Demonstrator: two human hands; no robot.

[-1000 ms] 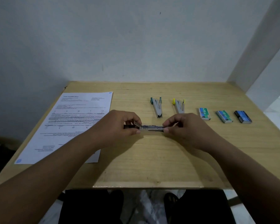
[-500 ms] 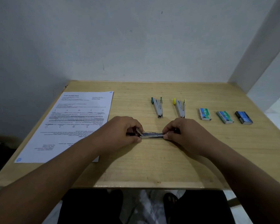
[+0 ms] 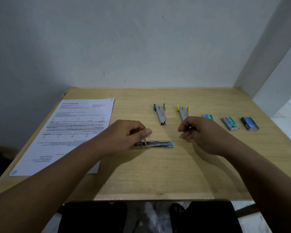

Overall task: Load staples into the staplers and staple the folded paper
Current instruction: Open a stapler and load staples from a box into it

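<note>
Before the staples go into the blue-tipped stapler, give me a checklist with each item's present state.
1. Blue-tipped stapler lies flat on the table: ok.
2. Left hand steadies its rear end: ok.
3. Staple channel open: cannot tell, too small.
4. Right hand pinches something thin and shiny, off the stapler: ok; whether it is a staple strip, cannot tell.
5. Teal stapler and yellow stapler lie apart, farther back: ok.
6. Paper folded: not ok, it lies flat.
</note>
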